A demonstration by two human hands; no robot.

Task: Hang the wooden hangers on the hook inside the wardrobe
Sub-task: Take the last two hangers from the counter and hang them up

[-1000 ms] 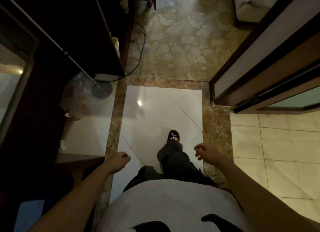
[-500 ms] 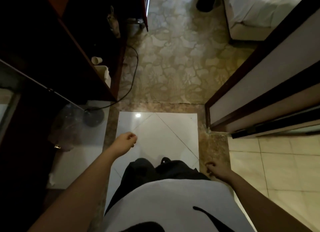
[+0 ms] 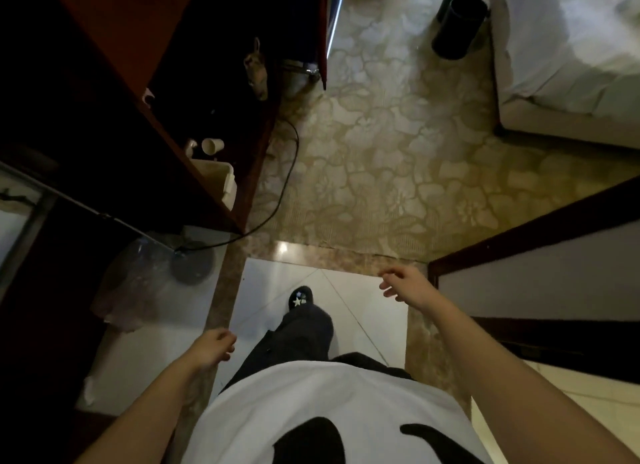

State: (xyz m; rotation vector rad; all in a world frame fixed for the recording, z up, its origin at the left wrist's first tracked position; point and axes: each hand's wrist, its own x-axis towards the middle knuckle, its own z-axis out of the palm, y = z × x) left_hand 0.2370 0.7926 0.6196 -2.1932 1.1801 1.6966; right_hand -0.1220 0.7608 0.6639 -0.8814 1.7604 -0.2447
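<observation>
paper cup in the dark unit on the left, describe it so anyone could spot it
Find the dark wooden unit along the left side of the view. In its shadowed lower part sits a boxy off-white container; the paper cup is just beyond it. It is small, round and white, not boxy.

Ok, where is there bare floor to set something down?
Free: the patterned carpet between the dark cabinet and the bed; the white tile around the shoe. Crowded: the left floor strip beside the cabinet, with cable, plastic bag and round base.
</observation>
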